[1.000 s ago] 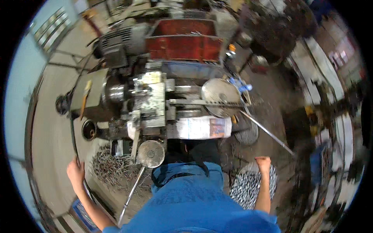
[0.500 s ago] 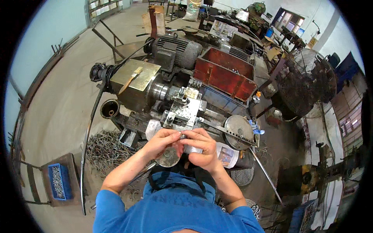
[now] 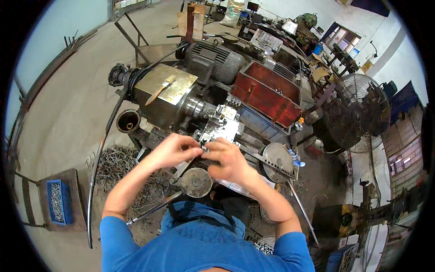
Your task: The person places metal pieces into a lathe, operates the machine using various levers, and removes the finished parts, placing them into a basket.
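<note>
Near machine edge [image 3: 226, 130], piece [image 3: 205, 148] between hands [image 3: 231, 162]

You have a small silvery metal piece [image 3: 205, 148] between your left hand [image 3: 174, 152] and right hand [image 3: 230, 162], just lower-left of frame centre, mostly hidden.

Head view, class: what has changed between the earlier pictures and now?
The bare left hand and bare right hand, first wide apart, have moved inward and now meet before the grey metal machine, a small metallic piece between their fingertips. The view has swung too. The wooden-handled brush still lies on the machine's top; the red rectangular bin stays behind.
</note>
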Available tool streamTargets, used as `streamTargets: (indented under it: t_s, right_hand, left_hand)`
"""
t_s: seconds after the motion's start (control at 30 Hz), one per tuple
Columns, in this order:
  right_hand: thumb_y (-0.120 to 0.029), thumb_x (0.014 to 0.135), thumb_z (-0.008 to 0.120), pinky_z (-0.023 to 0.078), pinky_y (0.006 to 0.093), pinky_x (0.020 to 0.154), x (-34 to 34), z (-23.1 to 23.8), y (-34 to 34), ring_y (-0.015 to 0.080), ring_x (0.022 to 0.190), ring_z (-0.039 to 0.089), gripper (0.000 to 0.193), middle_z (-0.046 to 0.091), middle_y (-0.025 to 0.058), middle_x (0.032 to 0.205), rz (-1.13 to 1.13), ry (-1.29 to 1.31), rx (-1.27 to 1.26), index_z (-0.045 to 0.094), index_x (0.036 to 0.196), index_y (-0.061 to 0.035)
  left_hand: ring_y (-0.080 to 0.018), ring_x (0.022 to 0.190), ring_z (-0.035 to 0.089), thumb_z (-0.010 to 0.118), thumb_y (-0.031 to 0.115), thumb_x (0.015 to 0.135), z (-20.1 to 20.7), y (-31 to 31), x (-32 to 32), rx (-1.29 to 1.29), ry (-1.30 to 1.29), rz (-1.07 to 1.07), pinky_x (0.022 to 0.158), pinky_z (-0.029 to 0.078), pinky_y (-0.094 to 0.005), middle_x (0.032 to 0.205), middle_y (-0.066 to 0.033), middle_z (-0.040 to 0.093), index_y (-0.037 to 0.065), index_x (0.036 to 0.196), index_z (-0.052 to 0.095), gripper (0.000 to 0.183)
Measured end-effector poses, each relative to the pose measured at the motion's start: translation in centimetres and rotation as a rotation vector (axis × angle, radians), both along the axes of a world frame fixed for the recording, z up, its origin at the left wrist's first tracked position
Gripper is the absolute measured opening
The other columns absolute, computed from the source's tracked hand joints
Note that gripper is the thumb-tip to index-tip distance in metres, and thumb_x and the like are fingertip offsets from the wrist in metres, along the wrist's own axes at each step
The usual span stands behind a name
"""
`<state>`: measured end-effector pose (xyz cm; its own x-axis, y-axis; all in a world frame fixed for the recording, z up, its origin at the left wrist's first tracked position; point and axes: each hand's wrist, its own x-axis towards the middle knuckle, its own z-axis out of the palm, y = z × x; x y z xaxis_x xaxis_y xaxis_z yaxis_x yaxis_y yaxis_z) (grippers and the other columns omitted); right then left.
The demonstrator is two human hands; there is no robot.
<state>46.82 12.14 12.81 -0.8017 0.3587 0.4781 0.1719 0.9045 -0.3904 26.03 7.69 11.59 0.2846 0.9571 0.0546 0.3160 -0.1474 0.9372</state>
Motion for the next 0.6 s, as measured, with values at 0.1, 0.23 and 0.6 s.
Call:
streamTargets:
  t_s: [0.1, 0.23, 0.6]
  right_hand:
    - [-0.016, 0.054, 0.063, 0.047, 0.0384, 0.078, -1.8, 0.2, 4.3, 0.0310, 0.088, 0.055, 0.031, 0.061, 0.0136, 0.094, -0.134, -0.200, 0.088, 0.067, 0.082, -0.0028]
    - [-0.020, 0.054, 0.061, 0.046, 0.0338, 0.076, -5.3, -3.0, 10.7, 0.0264, 0.087, 0.054, 0.022, 0.063, 0.0098, 0.086, -0.369, -0.587, 0.329, 0.068, 0.069, -0.0059]
    - [-0.020, 0.053, 0.062, 0.047, 0.0360, 0.078, -7.4, -6.7, 14.2, 0.0287, 0.093, 0.053, 0.023, 0.062, 0.0117, 0.082, -0.378, -0.547, 0.239, 0.067, 0.069, -0.0030]
  left_hand:
    - [-0.0079, 0.058, 0.054, 0.060, 0.020, 0.086, 1.4, -0.7, -3.9, -0.010, -0.037, 0.111, 0.054, 0.045, -0.0241, 0.064, -0.0029, 0.059, -0.003, 0.087, 0.061, 0.023]
    - [-0.0084, 0.057, 0.055, 0.058, 0.019, 0.087, 0.7, -3.1, -10.7, 0.032, 0.030, 0.373, 0.053, 0.045, -0.0244, 0.063, -0.0027, 0.058, -0.004, 0.085, 0.060, 0.023]
    - [-0.0230, 0.059, 0.061, 0.060, 0.019, 0.081, -5.5, -13.2, -23.0, -0.065, 0.654, 0.949, 0.056, 0.047, -0.0354, 0.067, -0.0150, 0.062, -0.003, 0.089, 0.061, 0.023]
